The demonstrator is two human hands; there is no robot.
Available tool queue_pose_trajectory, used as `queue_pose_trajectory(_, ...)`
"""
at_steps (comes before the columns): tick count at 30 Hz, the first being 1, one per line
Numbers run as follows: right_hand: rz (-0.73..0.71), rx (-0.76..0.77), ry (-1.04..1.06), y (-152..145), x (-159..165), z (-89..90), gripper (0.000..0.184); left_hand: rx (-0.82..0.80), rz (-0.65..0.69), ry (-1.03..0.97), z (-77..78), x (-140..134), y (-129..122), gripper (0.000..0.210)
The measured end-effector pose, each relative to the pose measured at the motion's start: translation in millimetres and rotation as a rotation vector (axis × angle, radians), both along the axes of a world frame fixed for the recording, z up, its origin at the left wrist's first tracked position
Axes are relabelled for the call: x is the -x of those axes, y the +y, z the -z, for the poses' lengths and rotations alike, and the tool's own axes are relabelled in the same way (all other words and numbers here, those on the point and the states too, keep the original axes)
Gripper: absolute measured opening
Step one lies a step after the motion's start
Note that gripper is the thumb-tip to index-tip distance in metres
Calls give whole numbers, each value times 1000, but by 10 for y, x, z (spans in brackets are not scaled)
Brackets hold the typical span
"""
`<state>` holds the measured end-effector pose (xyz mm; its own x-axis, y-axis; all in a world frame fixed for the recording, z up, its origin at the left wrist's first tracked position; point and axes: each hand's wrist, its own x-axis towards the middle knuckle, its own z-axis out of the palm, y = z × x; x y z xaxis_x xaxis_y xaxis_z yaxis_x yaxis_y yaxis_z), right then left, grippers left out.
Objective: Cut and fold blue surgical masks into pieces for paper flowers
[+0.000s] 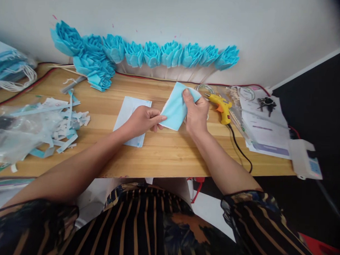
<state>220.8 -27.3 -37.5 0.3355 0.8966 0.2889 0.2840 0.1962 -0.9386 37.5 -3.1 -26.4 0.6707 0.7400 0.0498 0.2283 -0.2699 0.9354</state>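
Note:
Between my hands is a piece of light blue mask fabric (174, 109), held at a tilt over the table. My left hand (142, 121) pinches its lower left corner between thumb and fingers. At the upper right side my right hand (197, 113) grips it, thumb on top and fingers behind. Flat on the wood beneath my left hand lies a paler stack of mask fabric (131, 105), partly covered by that hand and wrist. A yellow glue gun (222, 107) rests just right of my right hand.
Blue fabric flowers (172, 53) on stems line the wall. Cut strips (71, 127) and a plastic bag (22, 126) lie left, below stacked masks (10, 70). Papers (259, 123) with keys (267, 103) and a white box (302, 160) sit right. The glue gun's cord (238, 148) crosses the table's front edge.

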Motion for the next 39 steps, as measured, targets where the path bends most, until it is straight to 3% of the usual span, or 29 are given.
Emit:
queue_pose_trajectory(5,92,-24,-57,-43,-5,-78,51,-3,63,22,-19,3,-14,42)
queue_pose_trajectory(8,51,-41,-93,-92,-8,-142,46,-10,84,-1,-50,5,-15,41)
queue_pose_trajectory(12,43,-65,-145,-155,26,-181,39,67,21,-197,-77,-23,-8,33)
queue_pose_trajectory(15,53,-65,-209,-188,73,-162,34,162,-28,-371,-43,-59,1,40)
queue_pose_trajectory(18,9,-59,-239,-202,109,-133,30,199,-68,-417,21,-72,12,38)
queue_pose_trajectory(28,-330,95,-123,-117,97,-64,44,169,-314,-549,57,-23,103,29)
queue_pose_trajectory(32,-312,199,-143,-96,89,-10,36,189,-330,-609,93,-19,160,31)
queue_pose_trajectory(39,-246,226,-230,-107,135,-6,35,200,-343,-614,71,-25,152,35)
